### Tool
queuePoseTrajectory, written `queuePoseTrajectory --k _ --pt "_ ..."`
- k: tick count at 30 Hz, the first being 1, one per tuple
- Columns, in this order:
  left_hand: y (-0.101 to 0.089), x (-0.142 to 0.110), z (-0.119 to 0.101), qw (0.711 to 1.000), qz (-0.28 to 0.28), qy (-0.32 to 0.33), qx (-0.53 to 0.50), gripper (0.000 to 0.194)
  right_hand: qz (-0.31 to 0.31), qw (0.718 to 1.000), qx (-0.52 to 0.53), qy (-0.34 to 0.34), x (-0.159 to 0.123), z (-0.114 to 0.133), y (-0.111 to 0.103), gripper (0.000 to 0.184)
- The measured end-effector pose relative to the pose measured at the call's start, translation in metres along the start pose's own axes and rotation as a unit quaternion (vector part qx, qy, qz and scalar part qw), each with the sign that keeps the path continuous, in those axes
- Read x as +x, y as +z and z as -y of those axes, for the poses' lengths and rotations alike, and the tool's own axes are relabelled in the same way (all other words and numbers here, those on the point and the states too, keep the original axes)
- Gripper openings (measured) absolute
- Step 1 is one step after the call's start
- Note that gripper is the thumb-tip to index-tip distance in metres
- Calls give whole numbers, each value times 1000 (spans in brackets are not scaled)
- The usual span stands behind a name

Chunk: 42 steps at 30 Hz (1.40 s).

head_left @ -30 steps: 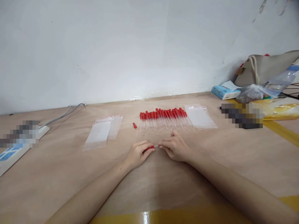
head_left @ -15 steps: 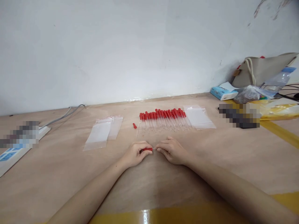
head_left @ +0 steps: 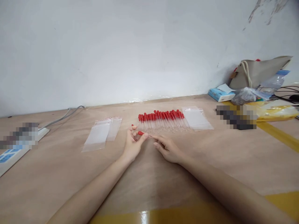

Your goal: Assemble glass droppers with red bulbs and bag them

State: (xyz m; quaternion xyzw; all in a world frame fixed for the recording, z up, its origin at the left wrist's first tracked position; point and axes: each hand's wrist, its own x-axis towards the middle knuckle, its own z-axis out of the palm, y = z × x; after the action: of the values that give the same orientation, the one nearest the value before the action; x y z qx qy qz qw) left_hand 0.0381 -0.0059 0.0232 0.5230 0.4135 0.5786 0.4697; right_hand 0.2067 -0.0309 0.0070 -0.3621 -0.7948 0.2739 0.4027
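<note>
A dropper with a red rubber bulb (head_left: 140, 133) and a thin clear tube is pinched between the thumb and fingers of my left hand (head_left: 133, 144), bulb end to the left. My right hand (head_left: 167, 147) is just right of it, fingers stretched toward the tube and thumb apart from them. Whether a right fingertip touches the tube is hard to see. A loose red bulb (head_left: 132, 125) is mostly hidden behind my left fingers. Beyond my hands lies a row of red-bulbed droppers (head_left: 161, 115), tubes pointing toward me.
Clear zip bags lie left (head_left: 98, 133) and right (head_left: 198, 119) of the row. A power strip (head_left: 42, 135) with a grey cable is at far left. On the right are a blue tissue pack (head_left: 220, 93), a blurred dark object (head_left: 235, 118), a grey bag (head_left: 263, 73) and plastic bags.
My left hand has moved up and away from me with the dropper, turning so its bulb shows above the thumb. My right thumb has come away from the fingers.
</note>
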Motion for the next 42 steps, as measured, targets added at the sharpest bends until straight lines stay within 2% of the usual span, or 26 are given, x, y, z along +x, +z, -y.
queuePoseTrajectory --k 2,3,5,6,8,11,15,18,22,26,29,37,42 --pt "-2 23 -9 998 -57 -20 3 46 -35 999 9 27 0 -5 0 31" --pt "-3 38 -14 997 -61 -19 34 43 -58 997 9 41 0 -8 1 30" --pt "-4 69 -22 990 -26 -9 140 31 -96 993 4 63 0 -13 1 26" --pt "-2 85 -23 978 -13 13 208 27 -108 992 -1 70 0 -14 2 24" --pt "5 110 -22 925 28 24 378 23 -113 991 -7 73 1 -15 2 22" --pt "22 133 -12 888 54 7 456 27 -101 992 -14 72 0 -12 2 23" --pt "38 140 -3 853 55 1 518 46 -100 992 -19 72 -2 -10 2 24" --pt "34 141 -6 826 50 7 561 46 -100 992 -16 72 -2 -11 2 23" --pt "3 136 -16 787 46 -16 615 30 -91 993 -10 79 -1 -12 2 22" --pt "-33 117 -14 758 60 -87 643 34 -86 993 -5 80 0 -11 2 18" --pt "-45 102 -6 759 70 -106 638 36 -85 993 -1 80 0 -11 2 17" --pt "-39 104 2 798 76 -146 579 38 -85 992 -9 89 -1 -11 1 17" --pt "-40 99 6 825 108 -163 531 10 -77 994 -10 79 -1 -11 2 17"
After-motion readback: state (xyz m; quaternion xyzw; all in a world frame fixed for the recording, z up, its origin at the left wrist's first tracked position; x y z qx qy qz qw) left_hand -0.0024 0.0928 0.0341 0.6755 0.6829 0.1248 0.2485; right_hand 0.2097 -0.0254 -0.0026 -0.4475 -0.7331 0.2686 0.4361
